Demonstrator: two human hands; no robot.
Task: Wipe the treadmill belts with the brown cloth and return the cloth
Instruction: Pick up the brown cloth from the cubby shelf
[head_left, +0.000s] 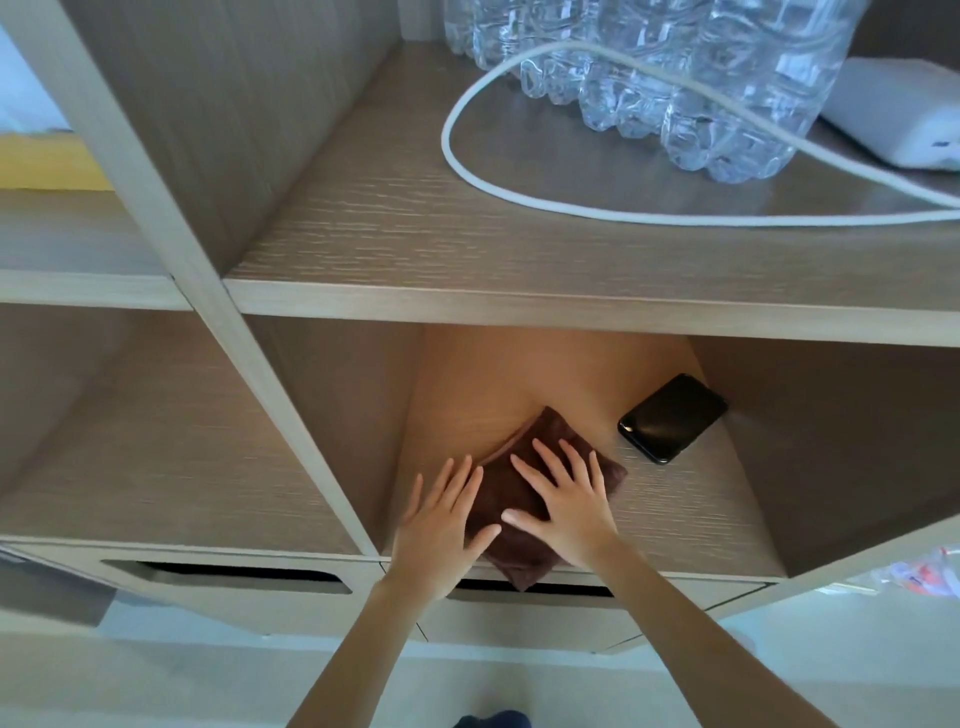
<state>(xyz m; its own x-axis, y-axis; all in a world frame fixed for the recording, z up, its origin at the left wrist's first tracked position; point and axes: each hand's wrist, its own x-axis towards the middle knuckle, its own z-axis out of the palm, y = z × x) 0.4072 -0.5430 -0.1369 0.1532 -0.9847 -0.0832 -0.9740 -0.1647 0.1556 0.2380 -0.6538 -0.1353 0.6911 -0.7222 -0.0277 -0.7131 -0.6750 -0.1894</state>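
Note:
The brown cloth (524, 457) lies folded in a wooden shelf compartment (691, 499), one corner hanging over the front edge. My left hand (439, 525) lies flat at the cloth's left side, fingers straight, thumb on the cloth. My right hand (566, 499) presses flat on top of the cloth with fingers spread. No treadmill is in view.
A black phone (670, 418) lies in the same compartment, just right of the cloth. On the shelf above stand several clear plastic water bottles (701, 78), a looped white cable (467, 171) and a white adapter (904, 114). Drawers with slot handles (234, 574) sit below.

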